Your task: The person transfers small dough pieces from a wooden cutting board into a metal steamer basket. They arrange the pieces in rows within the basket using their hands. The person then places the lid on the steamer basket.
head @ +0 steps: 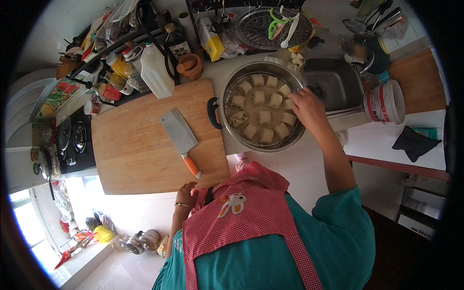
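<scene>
My right hand (307,106) is at the right side of a wide steel steamer pot (227,125), its fingertips over the rim beside a pale dough roll (289,104). Whether the fingers grip the rim, the handle there or a roll is hidden. Several cut dough rolls (258,98) with green-flecked filling stand spaced apart on a pale liner in the pot. At the near edge of a wooden cutting board (137,145), my left hand (186,195) hangs with loosely bent fingers and nothing in it. A cleaver (179,130) with an orange handle lies flat on the board.
A steel sink (335,81) and a white bucket (395,101) are to the right. Behind the board stand a white plastic jug (156,70), a mortar (190,67) and a dark bottle (175,40). A perforated steamer plate (253,30) carries a green peeler (275,23). The gas stove (74,148) is left.
</scene>
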### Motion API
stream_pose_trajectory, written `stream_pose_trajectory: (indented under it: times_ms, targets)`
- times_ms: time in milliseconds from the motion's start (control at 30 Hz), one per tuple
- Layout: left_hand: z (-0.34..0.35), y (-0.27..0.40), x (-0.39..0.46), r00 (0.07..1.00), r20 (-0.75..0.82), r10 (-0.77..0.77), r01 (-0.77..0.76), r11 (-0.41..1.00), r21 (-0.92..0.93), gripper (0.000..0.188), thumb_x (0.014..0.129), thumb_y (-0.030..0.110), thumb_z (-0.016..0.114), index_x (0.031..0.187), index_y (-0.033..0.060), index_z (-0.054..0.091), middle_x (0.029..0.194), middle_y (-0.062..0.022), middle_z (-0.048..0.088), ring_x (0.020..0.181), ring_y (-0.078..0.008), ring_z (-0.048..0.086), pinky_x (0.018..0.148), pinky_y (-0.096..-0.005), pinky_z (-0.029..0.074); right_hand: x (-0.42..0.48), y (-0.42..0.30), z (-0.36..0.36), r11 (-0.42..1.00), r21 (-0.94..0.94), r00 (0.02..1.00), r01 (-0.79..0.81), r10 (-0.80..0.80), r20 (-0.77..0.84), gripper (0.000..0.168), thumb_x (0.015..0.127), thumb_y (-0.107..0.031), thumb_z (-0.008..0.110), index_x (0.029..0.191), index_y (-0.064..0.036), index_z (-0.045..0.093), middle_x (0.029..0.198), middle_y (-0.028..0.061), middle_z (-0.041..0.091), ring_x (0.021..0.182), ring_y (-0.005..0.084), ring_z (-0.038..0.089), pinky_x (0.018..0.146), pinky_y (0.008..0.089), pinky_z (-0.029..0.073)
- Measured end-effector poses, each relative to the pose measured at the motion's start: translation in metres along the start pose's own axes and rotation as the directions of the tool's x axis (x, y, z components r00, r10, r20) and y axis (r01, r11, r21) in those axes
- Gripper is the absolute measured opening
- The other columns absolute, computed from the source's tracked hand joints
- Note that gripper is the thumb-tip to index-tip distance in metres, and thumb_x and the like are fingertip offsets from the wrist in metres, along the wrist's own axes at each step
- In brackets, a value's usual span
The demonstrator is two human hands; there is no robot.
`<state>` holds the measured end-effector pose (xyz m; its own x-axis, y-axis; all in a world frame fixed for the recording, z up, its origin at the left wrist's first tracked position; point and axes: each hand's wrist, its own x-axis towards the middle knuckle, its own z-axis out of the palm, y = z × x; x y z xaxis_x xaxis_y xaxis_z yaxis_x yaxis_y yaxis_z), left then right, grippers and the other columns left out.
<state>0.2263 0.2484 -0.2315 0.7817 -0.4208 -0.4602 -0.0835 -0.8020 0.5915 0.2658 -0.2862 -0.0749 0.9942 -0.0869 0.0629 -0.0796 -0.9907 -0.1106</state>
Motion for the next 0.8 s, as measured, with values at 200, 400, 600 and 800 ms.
stream_pose_trajectory:
  times_ms: [200, 400, 600, 800]
  targets:
    - [0.0, 0.001, -0.001, 1.0, 0.011, -0.006, 0.005, 1.0, 0.023, 0.036, 0.079, 0.011, 0.071, 0.115, 0.0089, 0.065, 0.104, -0.0182, 0.069, 0.097, -0.0344, 0.068, 0.085, -0.0439, 0.056, 0.022, -0.013, 0.004, 0.993, 0.096, 0.997, -0.068, 0.064, 0.053, 0.042, 0.08, -0.015, 0.075, 0.119, -0.009, 0.06, 0.11, 0.0103, 0.065, 0.113, 0.0309, 0.057, 0.094, 0.0421, 0.051]
    - [0.0, -0.001, -0.003, 1.0, -0.007, 0.0, 0.0, 1.0, -0.006, 0.038, 0.079, 0.012, 0.072, 0.116, 0.0093, 0.065, 0.104, -0.0176, 0.069, 0.097, -0.0347, 0.067, 0.085, -0.0439, 0.056, 0.031, -0.024, 0.028, 0.998, 0.006, 0.993, 0.066, -0.067, 0.102, 0.056, 0.076, -0.016, 0.079, 0.126, -0.007, 0.054, 0.119, 0.0106, 0.063, 0.123, 0.0315, 0.05, 0.098, 0.0409, 0.05]
    - [0.008, -0.008, -0.007, 0.999, -0.009, -0.032, 0.032, 0.999, -0.01, 0.038, 0.079, 0.014, 0.073, 0.116, 0.0095, 0.065, 0.103, -0.0168, 0.069, 0.097, -0.0346, 0.067, 0.085, -0.044, 0.055, 0.037, -0.032, 0.032, 0.999, 0.044, 0.994, 0.023, -0.028, 0.108, 0.064, 0.074, -0.009, 0.078, 0.131, -0.009, 0.048, 0.12, 0.0142, 0.062, 0.122, 0.0352, 0.052, 0.099, 0.042, 0.05]
    - [0.013, -0.012, -0.009, 0.999, -0.013, -0.038, 0.038, 0.999, -0.012, 0.038, 0.08, 0.013, 0.072, 0.116, 0.0096, 0.065, 0.103, -0.0172, 0.069, 0.096, -0.0343, 0.068, 0.085, -0.044, 0.056, 0.041, -0.033, 0.031, 0.992, 0.077, 0.995, 0.097, -0.099, 0.024, 0.06, 0.073, -0.006, 0.077, 0.127, -0.007, 0.051, 0.118, 0.0162, 0.063, 0.117, 0.0375, 0.054, 0.1, 0.043, 0.048]
